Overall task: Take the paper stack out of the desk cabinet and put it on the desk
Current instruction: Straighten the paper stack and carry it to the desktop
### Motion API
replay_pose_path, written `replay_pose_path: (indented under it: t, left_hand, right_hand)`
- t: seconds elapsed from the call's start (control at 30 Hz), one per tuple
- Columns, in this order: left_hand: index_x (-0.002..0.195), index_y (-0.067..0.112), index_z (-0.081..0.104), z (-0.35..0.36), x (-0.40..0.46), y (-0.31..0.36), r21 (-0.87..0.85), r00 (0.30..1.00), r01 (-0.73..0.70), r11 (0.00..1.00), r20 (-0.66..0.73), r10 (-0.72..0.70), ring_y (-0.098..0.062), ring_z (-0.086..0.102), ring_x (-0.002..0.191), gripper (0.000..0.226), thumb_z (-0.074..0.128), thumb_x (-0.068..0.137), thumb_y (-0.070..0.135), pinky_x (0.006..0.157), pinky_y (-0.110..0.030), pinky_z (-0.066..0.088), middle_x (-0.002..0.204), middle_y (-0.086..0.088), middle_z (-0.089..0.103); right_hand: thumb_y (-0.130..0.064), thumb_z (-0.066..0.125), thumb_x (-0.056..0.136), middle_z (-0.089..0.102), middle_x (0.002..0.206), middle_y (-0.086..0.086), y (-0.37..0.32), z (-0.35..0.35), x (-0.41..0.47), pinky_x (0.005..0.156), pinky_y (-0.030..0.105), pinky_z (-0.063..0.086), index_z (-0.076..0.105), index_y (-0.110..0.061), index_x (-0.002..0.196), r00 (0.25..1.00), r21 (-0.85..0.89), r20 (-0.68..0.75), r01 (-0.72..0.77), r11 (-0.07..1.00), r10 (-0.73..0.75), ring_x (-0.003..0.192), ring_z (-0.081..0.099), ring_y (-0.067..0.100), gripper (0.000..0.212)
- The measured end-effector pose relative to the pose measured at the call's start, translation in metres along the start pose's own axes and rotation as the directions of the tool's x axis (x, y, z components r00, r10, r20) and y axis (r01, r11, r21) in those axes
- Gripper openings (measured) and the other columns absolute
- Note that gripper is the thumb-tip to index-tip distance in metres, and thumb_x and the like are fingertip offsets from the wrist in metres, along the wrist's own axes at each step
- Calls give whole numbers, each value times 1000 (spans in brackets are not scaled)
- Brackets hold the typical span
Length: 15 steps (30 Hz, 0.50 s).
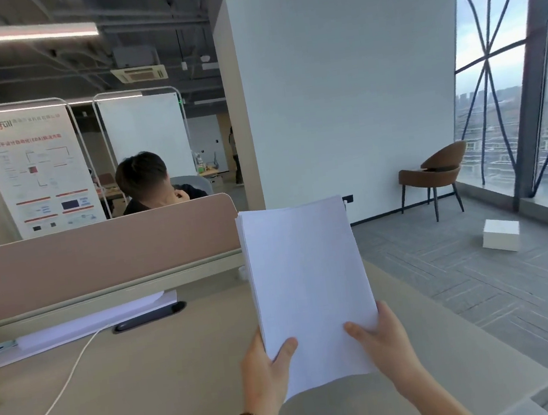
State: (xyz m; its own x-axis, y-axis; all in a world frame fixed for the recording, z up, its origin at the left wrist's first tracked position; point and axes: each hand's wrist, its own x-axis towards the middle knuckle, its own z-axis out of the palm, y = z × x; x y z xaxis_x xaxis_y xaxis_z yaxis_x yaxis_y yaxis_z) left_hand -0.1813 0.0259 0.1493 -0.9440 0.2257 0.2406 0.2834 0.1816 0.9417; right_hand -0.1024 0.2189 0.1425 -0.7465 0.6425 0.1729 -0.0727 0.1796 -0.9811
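The paper stack (310, 292) is out of the cabinet and riding above the desk (150, 395), left hand (268, 370) and right hand (382, 342) pinching its near corners, sheets rising away from the grip. Setting it down is probably all that's remaining.

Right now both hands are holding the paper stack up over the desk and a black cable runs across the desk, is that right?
Not quite: the cable is white, not black, in the head view. Both the left hand and right hand do hold the paper stack over the desk.
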Motion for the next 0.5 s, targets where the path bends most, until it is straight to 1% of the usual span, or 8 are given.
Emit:
replay_pose_path:
  t: [0.07, 0.13, 0.23, 0.33, 0.4, 0.43, 0.5]
  left_hand:
    - [107, 32, 63, 12, 3, 4, -9, 1000, 0, 1000, 23, 1, 7, 66, 90, 27, 74, 85, 21, 69, -9, 48, 99, 19, 72]
    - [107, 30, 63, 23, 8, 5, -23, 999, 11, 1000, 35, -10, 9, 66, 89, 26, 73, 85, 20, 68, -9, 49, 100, 18, 72]
    - [109, 26, 64, 38, 16, 4, -39, 998, 46, 998, 46, -45, 2, 68, 92, 26, 73, 85, 19, 72, -14, 50, 101, 14, 73]
    - [108, 23, 65, 51, 26, -1, -61, 994, 100, 993, 45, -97, -4, 69, 93, 25, 73, 85, 19, 80, -24, 53, 102, 11, 74]
    - [105, 23, 64, 60, 33, -7, -63, 990, 133, 989, 49, -130, -5, 68, 93, 22, 73, 85, 18, 81, -26, 51, 101, 10, 73]
    - [102, 24, 64, 66, 37, -11, -56, 988, 146, 988, 52, -143, -5, 68, 92, 21, 73, 84, 18, 80, -26, 51, 101, 10, 73]
    - [99, 26, 62, 77, 46, -19, -36, 982, 180, 983, 59, -178, -10, 69, 92, 21, 74, 84, 19, 82, -29, 51, 102, 7, 73]
  right_hand:
    - [-14, 77, 82, 72, 98, 0, -2, -10, 9, 69, 34, 54, 60, -18, 99, 1000, -36, -7, -15, 999, 15, 87, 70, 18, 24]
    - [-16, 78, 80, 71, 97, -2, -4, -17, 20, 64, 30, 50, 61, -19, 100, 999, -75, -18, -28, 997, 27, 86, 69, 16, 26]
    - [-18, 79, 78, 72, 95, -2, -4, -26, 40, 62, 30, 50, 61, -21, 98, 999, -125, -11, -46, 991, 45, 84, 69, 16, 27]
    - [-20, 80, 77, 69, 96, -4, 0, -32, 60, 59, 26, 47, 60, -21, 104, 999, -178, 20, -40, 983, 45, 82, 68, 13, 33]
    - [-20, 81, 76, 69, 96, -6, 6, -34, 74, 59, 25, 46, 61, -23, 107, 998, -208, 36, -37, 977, 46, 82, 67, 11, 37]
    - [-20, 81, 75, 69, 97, -6, 9, -35, 80, 59, 25, 46, 62, -23, 107, 998, -222, 42, -40, 974, 51, 83, 67, 11, 38]
    - [-18, 83, 73, 70, 97, -5, 20, -36, 97, 64, 28, 49, 64, -24, 107, 997, -255, 45, -48, 966, 61, 85, 68, 16, 39]
